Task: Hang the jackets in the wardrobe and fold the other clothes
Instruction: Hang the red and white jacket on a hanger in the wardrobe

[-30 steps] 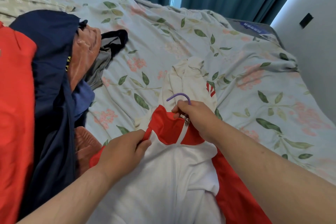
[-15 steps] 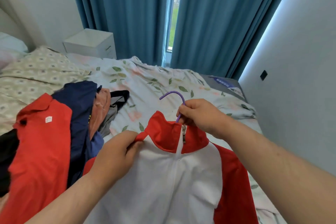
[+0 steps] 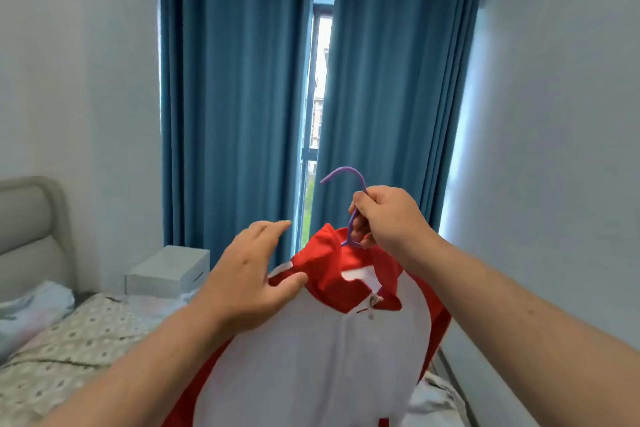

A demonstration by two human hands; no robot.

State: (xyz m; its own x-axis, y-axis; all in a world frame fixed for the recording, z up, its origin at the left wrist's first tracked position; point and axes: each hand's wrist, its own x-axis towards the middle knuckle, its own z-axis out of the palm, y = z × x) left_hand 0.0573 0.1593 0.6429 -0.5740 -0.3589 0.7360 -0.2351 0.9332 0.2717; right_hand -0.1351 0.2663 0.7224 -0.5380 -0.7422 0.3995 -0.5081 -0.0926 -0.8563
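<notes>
The right hand (image 3: 391,218) grasps the purple hanger (image 3: 344,169) by its neck, hook pointing left. The jacket (image 3: 311,357) hangs directly below it. The left hand (image 3: 249,274), fingers released, touches the jacket's shoulder. No wardrobe is in view.

**roomspotter:** so what kind of place is this, any guesses?

**lint_trap:** bedroom in someone's home, pretty clearly. Far left there's a grey padded headboard (image 3: 33,218), a pillow (image 3: 31,308) just under it, and a dotted bedspread (image 3: 69,350) across the lower left corner. A little white nightstand (image 3: 169,270) sits right beside the bed.

**roomspotter:** and the background?

**lint_trap:** long teal curtains (image 3: 235,97) fill the middle of the frame, with a narrow strip of window (image 3: 320,97) showing between them. Plain pale walls (image 3: 554,114) on both sides.
</notes>
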